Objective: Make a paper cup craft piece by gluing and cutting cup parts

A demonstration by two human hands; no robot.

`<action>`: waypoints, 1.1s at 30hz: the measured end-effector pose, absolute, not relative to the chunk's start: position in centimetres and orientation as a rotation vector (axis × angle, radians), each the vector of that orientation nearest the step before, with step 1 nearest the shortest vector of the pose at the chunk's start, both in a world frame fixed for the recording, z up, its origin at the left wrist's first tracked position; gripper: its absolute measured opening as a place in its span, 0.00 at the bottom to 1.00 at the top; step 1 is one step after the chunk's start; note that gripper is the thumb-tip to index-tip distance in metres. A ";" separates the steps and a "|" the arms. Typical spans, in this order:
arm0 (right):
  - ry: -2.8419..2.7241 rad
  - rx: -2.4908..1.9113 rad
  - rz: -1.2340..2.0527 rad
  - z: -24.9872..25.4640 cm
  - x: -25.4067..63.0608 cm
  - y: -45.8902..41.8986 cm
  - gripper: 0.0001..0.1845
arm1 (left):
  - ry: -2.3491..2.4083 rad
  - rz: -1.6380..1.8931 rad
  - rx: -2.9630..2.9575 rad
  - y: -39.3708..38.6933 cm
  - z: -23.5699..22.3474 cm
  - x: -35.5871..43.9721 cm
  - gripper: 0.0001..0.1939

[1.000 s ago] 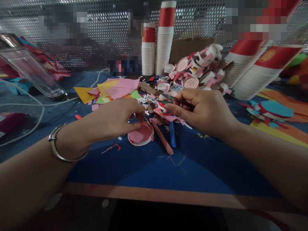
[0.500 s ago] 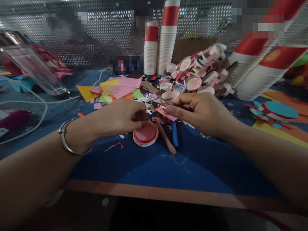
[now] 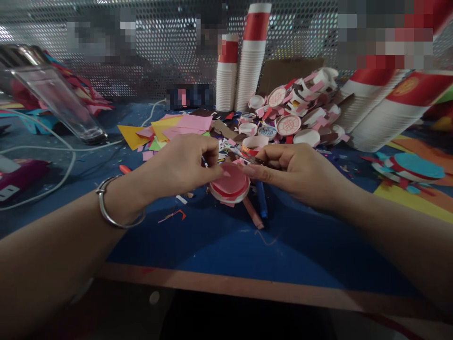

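Note:
A round paper-cup piece with a pink disc on top and a red and white rim (image 3: 230, 185) is pinched at its left edge between the thumb and fingers of my left hand (image 3: 189, 160). It is tilted and lifted a little off the table. My right hand (image 3: 288, 167) is closed round scissors (image 3: 244, 155), whose thin metal blades point left, just above the disc. Its thumb tip lies close to the disc's right edge. Beneath and beside the piece lie a brownish-pink crayon-like stick (image 3: 253, 213) and a blue stick (image 3: 262, 200).
Coloured paper sheets (image 3: 177, 125) and scraps lie behind my hands. Beyond stand stacked paper cups (image 3: 253, 61) and a heap of cut cup pieces (image 3: 288, 125). A glass bottle (image 3: 60, 94) leans at left by a white cable (image 3: 72, 163). A blue-topped cup piece (image 3: 417, 166) lies right.
My left hand has taken hold of the pink-topped cup piece and lifted it to the right, towards the scissors. The right hand still holds the scissors. The view has shifted slightly.

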State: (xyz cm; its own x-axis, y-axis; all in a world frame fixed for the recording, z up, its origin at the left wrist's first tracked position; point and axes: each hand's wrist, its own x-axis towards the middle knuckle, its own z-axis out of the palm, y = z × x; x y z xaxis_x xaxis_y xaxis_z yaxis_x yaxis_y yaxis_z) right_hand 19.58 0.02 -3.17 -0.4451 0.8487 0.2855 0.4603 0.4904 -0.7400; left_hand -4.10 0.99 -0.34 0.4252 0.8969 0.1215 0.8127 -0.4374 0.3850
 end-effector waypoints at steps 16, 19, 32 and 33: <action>-1.999 -1.055 0.969 -3.2 19.7 0.4 0.21 | 1.059 0.614 1.640 0.6 -0.8 -3.0 0.06; -1.991 -1.043 0.998 -3.2 19.7 0.4 0.19 | 1.045 0.616 1.543 0.5 -0.9 -2.8 0.05; -1.961 -1.064 1.012 -3.1 19.8 0.3 0.20 | 0.951 0.590 1.384 0.6 -1.3 -2.8 0.10; -1.951 -1.057 1.029 -3.0 19.7 0.3 0.20 | 0.938 0.593 1.376 0.6 -1.3 -2.8 0.11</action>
